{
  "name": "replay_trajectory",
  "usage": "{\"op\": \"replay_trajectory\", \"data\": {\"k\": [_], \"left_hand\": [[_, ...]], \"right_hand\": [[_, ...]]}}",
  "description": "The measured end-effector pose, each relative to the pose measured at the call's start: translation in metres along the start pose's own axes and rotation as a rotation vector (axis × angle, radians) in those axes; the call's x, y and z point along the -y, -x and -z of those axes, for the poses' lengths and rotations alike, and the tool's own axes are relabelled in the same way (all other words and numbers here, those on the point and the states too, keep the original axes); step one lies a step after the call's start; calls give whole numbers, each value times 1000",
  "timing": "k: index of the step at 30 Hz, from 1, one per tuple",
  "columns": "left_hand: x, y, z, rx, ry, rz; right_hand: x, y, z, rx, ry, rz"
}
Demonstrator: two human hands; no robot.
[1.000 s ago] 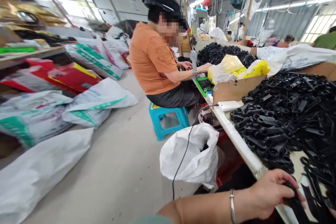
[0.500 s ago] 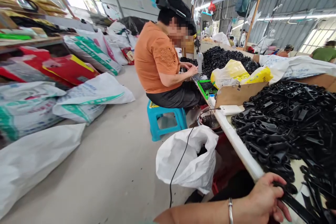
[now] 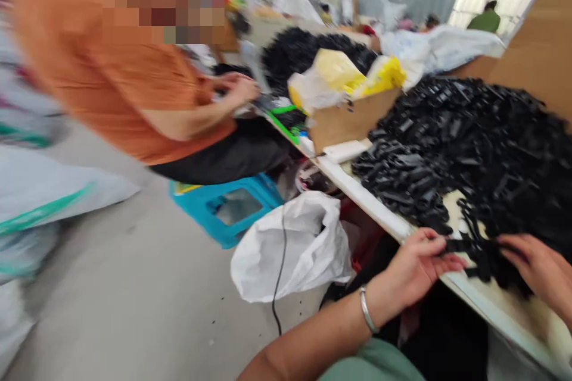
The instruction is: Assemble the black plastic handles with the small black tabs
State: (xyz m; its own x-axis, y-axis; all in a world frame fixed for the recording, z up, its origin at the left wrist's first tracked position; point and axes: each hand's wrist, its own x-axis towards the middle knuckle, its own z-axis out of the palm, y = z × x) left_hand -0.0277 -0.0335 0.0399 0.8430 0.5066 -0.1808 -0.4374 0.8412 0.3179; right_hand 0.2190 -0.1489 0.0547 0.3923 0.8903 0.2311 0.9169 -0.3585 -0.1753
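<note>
My left hand [image 3: 422,262], with a silver bangle at its wrist, pinches one end of a long black plastic part [image 3: 460,245] at the table's near edge. Across from it, my right hand [image 3: 538,262] has its fingers closed around the other end of this dark part, though motion blurs the exact contact. More black plastic parts [image 3: 480,268] lie loose beneath and between my hands. Behind them rises a large pile of similar parts [image 3: 482,149], spread over the table.
A white sack [image 3: 290,256] stands open below the table's edge [image 3: 370,196], a black cable hanging across it. To the left a co-worker in orange [image 3: 125,83] sits on a blue stool [image 3: 223,202]. A cardboard divider [image 3: 353,119] and yellow-white bags [image 3: 335,77] separate two piles.
My view has swung right and moved nearer the table. My right hand has come fully into sight. My left hand still holds a black part, now stretched between both hands.
</note>
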Motion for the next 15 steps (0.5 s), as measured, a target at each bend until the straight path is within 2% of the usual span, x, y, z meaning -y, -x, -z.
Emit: {"op": "replay_trajectory", "data": {"k": [2,4,5,7,10,12,15], "left_hand": [[-5,2,-5,-66,19,21],[-6,-1,-5,-106,-6,44],[-5,-4,-4,-109,-14,52],[-1,-7,-3,-97,-27,65],[7,-8,-3,-63,-33,70],[10,-7,-5,-29,-40,72],[13,-6,-5,15,-74,61]], "right_hand": [[9,3,16,38,-92,-145],[19,6,26,-97,-259,-300],[26,9,27,-160,-421,-364],[45,19,26,-196,-815,-475],[77,36,17,-194,-1252,-530],[93,41,7,-220,-1385,-533],[105,39,-6,-260,-1450,-550]]}}
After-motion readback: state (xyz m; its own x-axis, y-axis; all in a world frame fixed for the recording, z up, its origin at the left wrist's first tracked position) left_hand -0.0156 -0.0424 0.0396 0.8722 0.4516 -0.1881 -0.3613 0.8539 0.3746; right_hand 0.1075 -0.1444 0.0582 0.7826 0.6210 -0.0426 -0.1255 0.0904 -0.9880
